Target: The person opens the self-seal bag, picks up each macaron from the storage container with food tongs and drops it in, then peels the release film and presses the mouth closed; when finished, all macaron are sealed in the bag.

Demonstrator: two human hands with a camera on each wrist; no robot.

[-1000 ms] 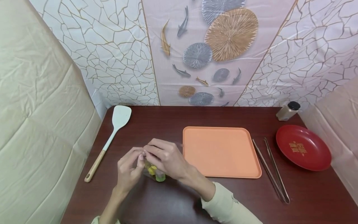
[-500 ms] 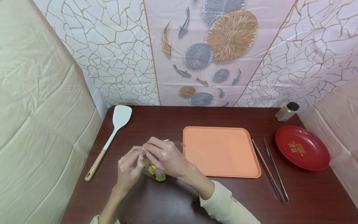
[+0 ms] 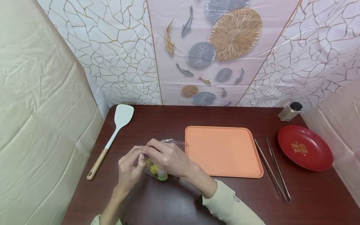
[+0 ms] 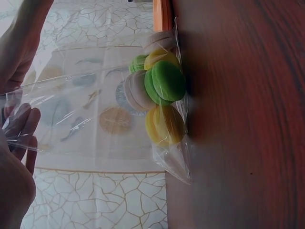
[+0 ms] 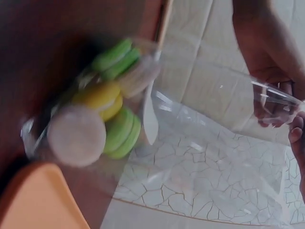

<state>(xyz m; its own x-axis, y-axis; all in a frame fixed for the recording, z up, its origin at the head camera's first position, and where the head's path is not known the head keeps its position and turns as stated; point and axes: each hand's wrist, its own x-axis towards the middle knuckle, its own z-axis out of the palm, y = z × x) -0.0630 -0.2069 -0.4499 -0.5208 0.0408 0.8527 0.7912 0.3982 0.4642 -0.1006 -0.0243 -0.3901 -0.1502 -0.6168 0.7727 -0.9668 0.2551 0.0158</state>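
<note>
1. Left hand [image 3: 129, 170] has thumb and fingertips drawn together at the gathered upper edge of a clear plastic bag [image 4: 105, 95], pinching the film.
2. Right hand [image 3: 166, 157] meets it there, fingers bent over the same edge and holding it; the two hands' fingertips are close together, and exactly where they touch cannot be told.
3. The bag hangs below the hands at the left of the bench [image 3: 168, 206], between spatula and tray; its base is down at the bench top, though contact is hard to confirm; a strip of film reaches across the tray's left edge in the head view.
4. Inside, macarons crowd the bottom of the bag: green [image 4: 169, 83], yellow [image 4: 164, 125] and pale [image 5: 76, 136], some tilted against one another.
5. To the left lies a white spatula [image 3: 113, 137], wooden handle toward the person; to the right, an orange tray [image 3: 222, 151] lies flat.
6. Beyond the tray, metal tongs [image 3: 279, 172] lie spread, joined end nearest the person; beside them sits a red plate [image 3: 316, 147] with gold markings; a black-lidded jar [image 3: 287, 114] stands near its far side.
</note>
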